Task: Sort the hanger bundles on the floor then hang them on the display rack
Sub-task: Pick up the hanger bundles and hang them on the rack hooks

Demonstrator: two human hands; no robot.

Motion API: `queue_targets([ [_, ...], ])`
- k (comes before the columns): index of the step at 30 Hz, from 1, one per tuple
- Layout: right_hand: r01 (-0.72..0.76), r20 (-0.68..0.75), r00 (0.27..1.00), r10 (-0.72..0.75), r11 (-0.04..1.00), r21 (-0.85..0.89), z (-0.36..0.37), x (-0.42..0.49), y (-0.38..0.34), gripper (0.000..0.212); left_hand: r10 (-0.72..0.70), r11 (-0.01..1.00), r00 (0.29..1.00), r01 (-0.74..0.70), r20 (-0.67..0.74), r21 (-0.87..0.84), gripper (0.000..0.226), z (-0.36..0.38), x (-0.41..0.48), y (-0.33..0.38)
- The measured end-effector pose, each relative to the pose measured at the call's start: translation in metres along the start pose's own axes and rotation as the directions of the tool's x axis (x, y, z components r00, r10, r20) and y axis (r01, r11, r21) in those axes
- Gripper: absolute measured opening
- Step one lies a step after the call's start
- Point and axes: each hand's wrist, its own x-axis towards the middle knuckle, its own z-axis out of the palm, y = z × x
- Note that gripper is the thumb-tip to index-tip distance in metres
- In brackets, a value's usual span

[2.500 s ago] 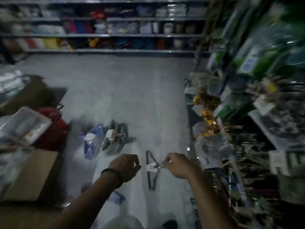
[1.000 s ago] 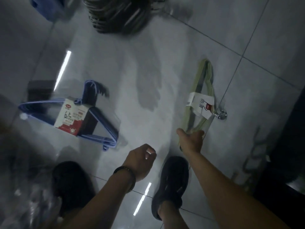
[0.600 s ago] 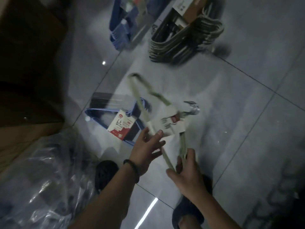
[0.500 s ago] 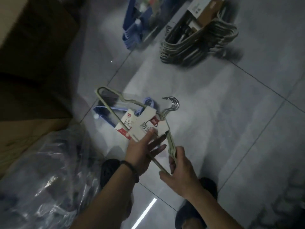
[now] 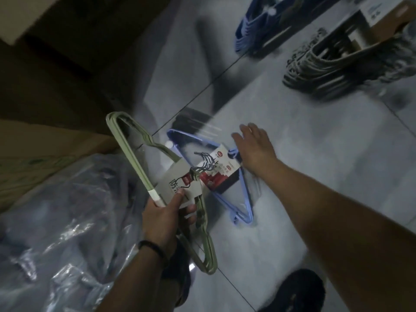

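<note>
My left hand [image 5: 165, 218] grips a green hanger bundle [image 5: 132, 152] by its cardboard label, holding it tilted above the floor. A blue hanger bundle [image 5: 244, 199] with a red and white label lies flat on the grey tiles just to the right. My right hand [image 5: 255, 149] reaches out over the blue bundle's hook end with fingers spread, holding nothing. Whether it touches the bundle I cannot tell.
Further back lie a stack of blue hanger bundles [image 5: 252, 34] and a stack of grey-green hanger bundles [image 5: 333, 66] with cardboard labels. Cardboard boxes [image 5: 56, 64] stand at left, crumpled clear plastic [image 5: 67, 233] at lower left. My dark shoes [image 5: 297, 291] stand on the tiles.
My right hand let go of the green bundle and moved right over the blue bundle. My left hand now holds the green bundle alone.
</note>
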Motion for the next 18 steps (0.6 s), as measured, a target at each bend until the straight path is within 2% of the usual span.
queue_targets([
  [2, 0.031, 0.086, 0.996, -0.021, 0.992, -0.122, 0.005, 0.012, 0.008, 0.063, -0.012, 1.000, 1.000, 0.012, 0.005, 0.017, 0.020, 0.001, 0.001, -0.006],
  [6, -0.010, 0.144, 0.989, 0.044, 0.973, -0.230, 0.027, -0.008, 0.020, 0.047, -0.047, 0.999, 0.999, 0.047, -0.010, 0.002, 0.021, 0.004, -0.001, -0.013],
  [9, -0.005, 0.313, 0.948, 0.047, 0.991, -0.132, 0.044, -0.042, 0.031, 0.027, -0.062, 0.998, 0.998, 0.062, -0.009, -0.022, 0.024, 0.005, -0.005, -0.017],
  [11, -0.030, 0.355, 0.934, 0.032, 0.999, -0.011, 0.046, -0.066, 0.042, 0.005, -0.066, 0.997, 0.998, 0.065, -0.008, -0.027, 0.026, 0.004, -0.011, -0.016],
  [14, -0.173, 0.384, 0.917, 0.107, 0.975, 0.141, 0.029, -0.107, 0.068, 0.026, -0.071, 0.997, 0.997, 0.072, 0.008, -0.004, 0.022, 0.000, -0.027, -0.013],
  [18, -0.308, 0.276, 0.937, 0.212, 0.875, 0.373, -0.029, -0.177, 0.119, 0.055, -0.070, 0.993, 0.997, 0.068, 0.016, 0.100, 0.027, -0.005, -0.057, -0.002],
])
